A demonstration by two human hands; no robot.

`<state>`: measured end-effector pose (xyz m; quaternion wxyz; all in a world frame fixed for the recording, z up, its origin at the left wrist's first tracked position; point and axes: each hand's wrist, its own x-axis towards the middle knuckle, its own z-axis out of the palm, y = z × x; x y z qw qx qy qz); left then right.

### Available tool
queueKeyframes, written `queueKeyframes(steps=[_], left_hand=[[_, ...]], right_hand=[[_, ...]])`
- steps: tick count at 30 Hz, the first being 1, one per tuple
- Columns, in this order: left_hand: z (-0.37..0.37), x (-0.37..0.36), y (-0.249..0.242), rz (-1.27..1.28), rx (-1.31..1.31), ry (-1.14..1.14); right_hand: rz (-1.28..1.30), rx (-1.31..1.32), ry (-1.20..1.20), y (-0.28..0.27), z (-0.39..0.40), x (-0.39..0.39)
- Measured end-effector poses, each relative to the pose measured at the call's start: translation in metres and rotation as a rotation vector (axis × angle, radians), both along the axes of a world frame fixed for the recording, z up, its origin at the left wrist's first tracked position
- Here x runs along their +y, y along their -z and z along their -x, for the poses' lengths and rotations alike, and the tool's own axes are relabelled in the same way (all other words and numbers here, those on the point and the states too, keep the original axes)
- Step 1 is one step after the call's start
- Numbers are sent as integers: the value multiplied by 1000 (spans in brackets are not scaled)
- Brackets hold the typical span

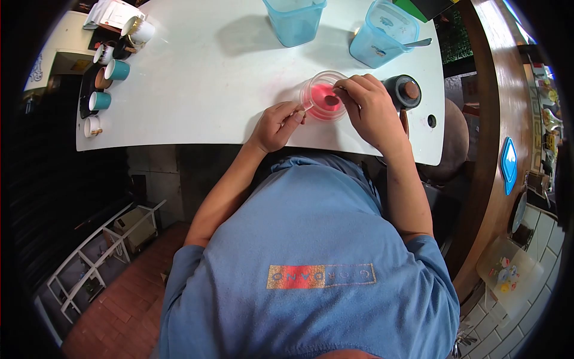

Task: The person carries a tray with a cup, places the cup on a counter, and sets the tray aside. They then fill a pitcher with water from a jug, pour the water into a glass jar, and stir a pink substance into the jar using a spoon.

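A clear cup (pixel 312 90) with pink-red contents stands near the front edge of the white table. My left hand (pixel 278 127) is closed on the cup's handle at its left side. Over the cup's right rim, my right hand (pixel 372 110) pinches a spoon, whose dark bowl (pixel 331 100) is inside the cup above the pink contents. Most of the spoon's handle is hidden by the fingers. Beside my right hand is a dark round jar (pixel 394 88) with a brown knob on top.
Two light-blue containers (pixel 296 27) (pixel 382 36) stand beyond the cup, the right one with a spoon handle (pixel 418 42) sticking out. Several cups (pixel 117 70) line the left side of the white table (pixel 179 90). A round hole (pixel 431 121) is at the right.
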<state>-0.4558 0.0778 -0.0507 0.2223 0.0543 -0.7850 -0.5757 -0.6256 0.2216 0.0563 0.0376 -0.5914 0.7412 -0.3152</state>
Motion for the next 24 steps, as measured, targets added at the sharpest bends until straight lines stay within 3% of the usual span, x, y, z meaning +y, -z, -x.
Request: queueKeyframes(steps=[4, 13, 19, 24], left_hand=[[0, 0, -1, 14, 3, 14], [0, 0, -2, -4, 4, 0], [0, -1, -1, 14, 14, 9], [-1, -2, 0, 4, -18, 11]], right_hand=[[67, 77, 19, 7, 3, -1], [17, -119, -29, 6, -2, 0], [68, 113, 55, 7, 0, -3], [69, -48, 7, 12, -2, -4]])
